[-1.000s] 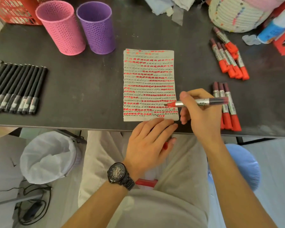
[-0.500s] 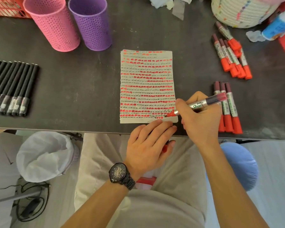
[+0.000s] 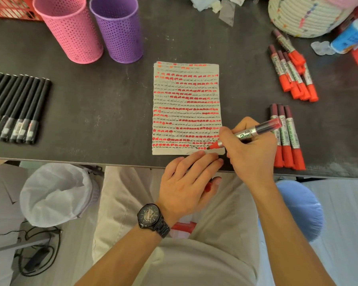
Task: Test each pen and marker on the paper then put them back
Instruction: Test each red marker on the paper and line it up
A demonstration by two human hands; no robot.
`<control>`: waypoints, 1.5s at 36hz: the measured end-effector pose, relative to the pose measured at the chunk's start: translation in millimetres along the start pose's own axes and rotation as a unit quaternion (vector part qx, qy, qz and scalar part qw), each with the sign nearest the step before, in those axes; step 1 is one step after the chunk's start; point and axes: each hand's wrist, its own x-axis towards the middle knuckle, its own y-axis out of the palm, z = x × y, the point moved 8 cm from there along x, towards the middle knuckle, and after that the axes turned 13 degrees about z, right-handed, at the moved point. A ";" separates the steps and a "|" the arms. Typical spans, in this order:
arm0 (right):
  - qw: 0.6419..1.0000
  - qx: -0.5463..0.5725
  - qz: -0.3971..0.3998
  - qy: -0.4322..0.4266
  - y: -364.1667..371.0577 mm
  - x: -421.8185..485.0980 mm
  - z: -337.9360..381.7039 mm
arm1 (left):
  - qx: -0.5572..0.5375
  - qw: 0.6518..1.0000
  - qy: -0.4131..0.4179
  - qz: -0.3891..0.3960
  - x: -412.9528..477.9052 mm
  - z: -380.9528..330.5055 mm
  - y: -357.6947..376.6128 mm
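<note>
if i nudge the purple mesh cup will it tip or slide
Tall and narrow, the purple mesh cup would probably tip if pushed near its rim. Its perforated wall suggests it is light, so a low push may slide it.

Office-style stationery workstation: dark table (image 3: pixel 112 120), pink pen cup (image 3: pixel 70 32) and purple pen cup (image 3: pixel 118 32), sorted row of black pens (image 3: pixel 15 108), piles of red markers (image 3: pixel 291 79), lined waste bin (image 3: pixel 54 195) and cables (image 3: pixel 39 254) underneath.
</note>
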 end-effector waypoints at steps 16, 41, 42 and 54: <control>1.000 0.007 -0.003 -0.015 -0.7 -0.9 -0.9 | -0.001 1.000 -0.004 0.007 -0.8 0.8 0.4; 0.994 0.097 -0.037 -0.046 -9.2 -14.1 6.6 | -0.062 0.996 -0.006 0.058 1.3 1.2 -8.3; 0.992 0.111 -0.041 -0.046 -9.7 -18.1 7.4 | -0.077 0.995 -0.006 0.066 1.8 0.6 -10.7; 0.909 0.406 0.037 0.086 6.6 -113.5 -40.0 | -0.325 0.898 -0.198 0.219 -59.2 21.3 -14.8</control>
